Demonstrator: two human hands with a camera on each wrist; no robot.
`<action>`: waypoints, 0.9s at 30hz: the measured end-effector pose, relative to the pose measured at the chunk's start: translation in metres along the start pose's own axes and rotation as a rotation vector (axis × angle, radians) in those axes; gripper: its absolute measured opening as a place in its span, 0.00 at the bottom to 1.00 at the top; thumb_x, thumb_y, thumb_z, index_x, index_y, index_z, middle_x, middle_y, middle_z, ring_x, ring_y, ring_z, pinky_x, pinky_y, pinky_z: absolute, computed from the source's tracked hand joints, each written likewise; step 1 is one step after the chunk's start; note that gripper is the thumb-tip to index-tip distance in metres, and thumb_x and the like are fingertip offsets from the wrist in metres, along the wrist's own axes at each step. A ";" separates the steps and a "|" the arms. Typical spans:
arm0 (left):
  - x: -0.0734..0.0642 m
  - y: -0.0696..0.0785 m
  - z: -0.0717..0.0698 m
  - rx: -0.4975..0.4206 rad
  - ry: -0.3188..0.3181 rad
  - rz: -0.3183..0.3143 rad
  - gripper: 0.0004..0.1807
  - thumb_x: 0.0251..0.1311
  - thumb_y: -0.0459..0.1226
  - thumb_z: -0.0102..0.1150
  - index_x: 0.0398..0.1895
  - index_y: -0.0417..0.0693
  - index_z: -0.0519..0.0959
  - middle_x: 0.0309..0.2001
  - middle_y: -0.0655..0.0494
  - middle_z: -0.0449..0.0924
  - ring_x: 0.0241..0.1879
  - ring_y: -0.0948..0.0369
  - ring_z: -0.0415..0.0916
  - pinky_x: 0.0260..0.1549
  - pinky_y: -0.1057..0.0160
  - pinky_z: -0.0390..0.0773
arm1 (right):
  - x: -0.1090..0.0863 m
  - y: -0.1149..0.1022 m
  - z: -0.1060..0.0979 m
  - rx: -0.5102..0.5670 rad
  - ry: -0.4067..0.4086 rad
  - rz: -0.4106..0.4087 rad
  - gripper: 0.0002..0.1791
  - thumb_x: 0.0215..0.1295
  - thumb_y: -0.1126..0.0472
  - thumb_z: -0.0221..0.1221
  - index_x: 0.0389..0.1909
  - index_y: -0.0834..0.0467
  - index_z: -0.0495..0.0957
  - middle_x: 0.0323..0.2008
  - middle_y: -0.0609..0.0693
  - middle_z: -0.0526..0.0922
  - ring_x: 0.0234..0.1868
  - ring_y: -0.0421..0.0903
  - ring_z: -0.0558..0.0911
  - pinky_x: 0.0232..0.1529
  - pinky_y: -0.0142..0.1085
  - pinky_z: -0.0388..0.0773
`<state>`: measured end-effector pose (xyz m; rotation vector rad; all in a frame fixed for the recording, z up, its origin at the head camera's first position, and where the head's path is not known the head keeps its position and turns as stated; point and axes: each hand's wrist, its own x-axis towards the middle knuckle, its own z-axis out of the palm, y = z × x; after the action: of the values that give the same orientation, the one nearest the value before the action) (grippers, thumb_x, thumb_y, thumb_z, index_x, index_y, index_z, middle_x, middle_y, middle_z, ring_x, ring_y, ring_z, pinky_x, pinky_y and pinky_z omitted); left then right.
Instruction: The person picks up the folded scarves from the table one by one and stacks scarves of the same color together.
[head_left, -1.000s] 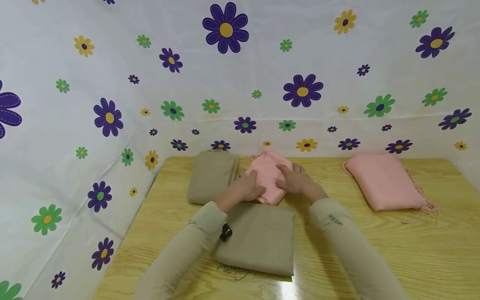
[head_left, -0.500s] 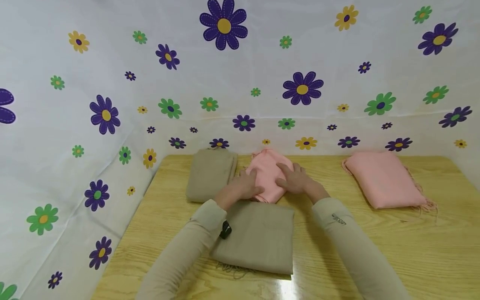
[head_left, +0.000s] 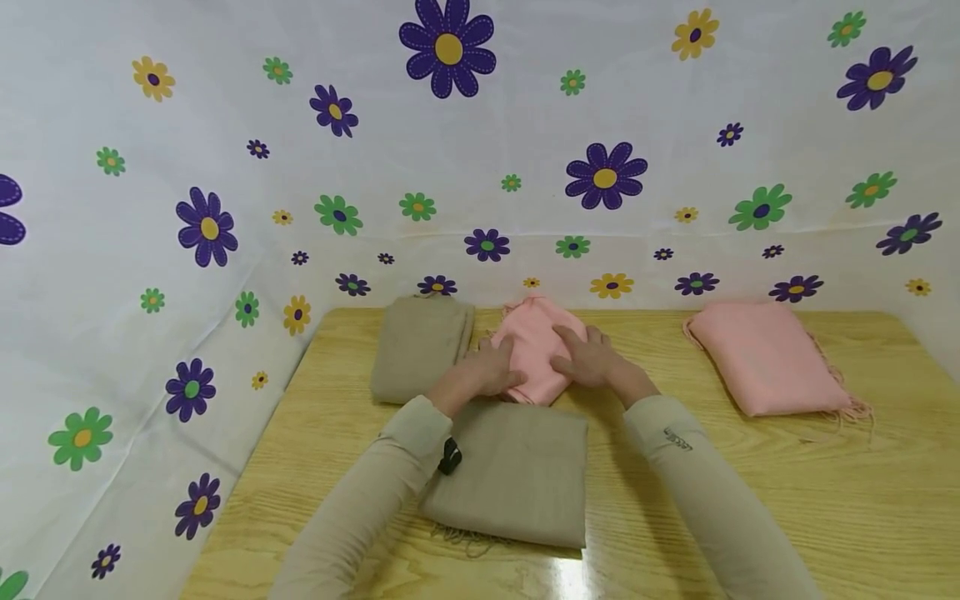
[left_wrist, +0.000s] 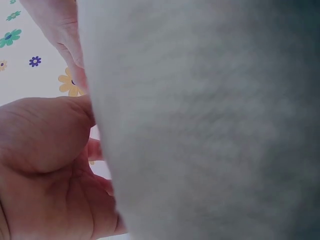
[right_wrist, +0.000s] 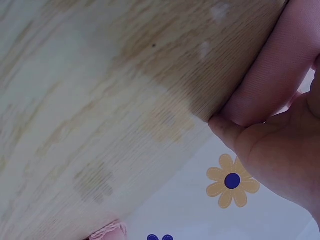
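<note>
A folded pink scarf (head_left: 538, 350) lies at the back of the wooden table, turned at a slant. My left hand (head_left: 487, 367) holds its left side, with the thumb low near the front corner. On the opposite side my right hand (head_left: 592, 358) holds the edge, thumb and forefinger on the upper face. In the right wrist view the fingers (right_wrist: 280, 145) sit against the pink scarf's side, right at the tabletop. The left wrist view shows my left palm (left_wrist: 45, 140); a blurred pale sleeve (left_wrist: 200, 120) hides most of the rest.
A folded beige scarf (head_left: 412, 354) lies left of the pink one, and another beige scarf (head_left: 517, 475) with fringe lies in front. A second folded pink scarf (head_left: 765, 358) lies at the right. Flowered white cloth (head_left: 525, 125) hangs behind the table (head_left: 750, 500).
The head view has tilted slightly, so the scene sits a little higher in the picture. Both hands keep their places on the pink scarf.
</note>
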<state>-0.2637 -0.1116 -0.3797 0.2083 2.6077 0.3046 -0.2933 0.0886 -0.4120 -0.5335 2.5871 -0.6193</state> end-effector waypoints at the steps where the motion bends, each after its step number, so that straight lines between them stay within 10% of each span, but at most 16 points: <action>1: 0.000 0.000 0.000 0.003 0.000 0.004 0.42 0.74 0.52 0.48 0.79 0.42 0.44 0.74 0.27 0.48 0.70 0.38 0.58 0.67 0.42 0.60 | 0.000 0.000 0.000 -0.003 0.002 0.000 0.37 0.76 0.44 0.45 0.78 0.54 0.47 0.71 0.75 0.47 0.72 0.71 0.48 0.68 0.65 0.52; 27: 0.002 -0.001 -0.005 0.002 -0.033 0.005 0.41 0.74 0.51 0.48 0.80 0.45 0.43 0.75 0.29 0.46 0.72 0.40 0.56 0.68 0.44 0.59 | -0.001 0.000 0.002 -0.010 0.007 0.007 0.39 0.75 0.44 0.44 0.79 0.56 0.45 0.70 0.79 0.46 0.72 0.74 0.47 0.68 0.66 0.51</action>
<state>-0.2684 -0.1132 -0.3768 0.2193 2.5751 0.2978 -0.2915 0.0880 -0.4134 -0.5259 2.5991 -0.6079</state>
